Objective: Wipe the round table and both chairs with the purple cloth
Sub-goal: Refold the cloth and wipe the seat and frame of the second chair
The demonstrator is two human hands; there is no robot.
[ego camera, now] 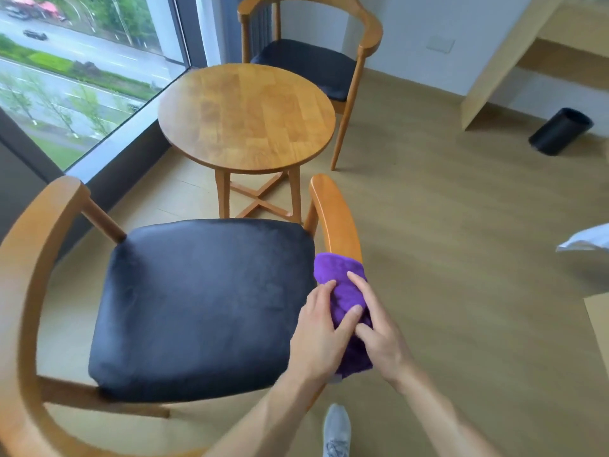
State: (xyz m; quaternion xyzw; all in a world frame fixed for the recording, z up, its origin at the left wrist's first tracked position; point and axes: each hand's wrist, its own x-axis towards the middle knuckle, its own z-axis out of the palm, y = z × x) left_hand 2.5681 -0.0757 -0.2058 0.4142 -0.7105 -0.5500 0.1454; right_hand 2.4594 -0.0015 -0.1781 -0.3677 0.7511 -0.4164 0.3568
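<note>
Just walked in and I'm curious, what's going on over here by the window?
A person is holding a bunched purple cloth with both hands, left hand and right hand, against the right wooden armrest of the near black-cushioned wooden chair. The round wooden table and the second matching chair stand beyond it.

Near chair (pixel 204 305) before round table (pixel 247 117), far chair (pixel 309 61) behind, bin (pixel 560 131) right.
</note>
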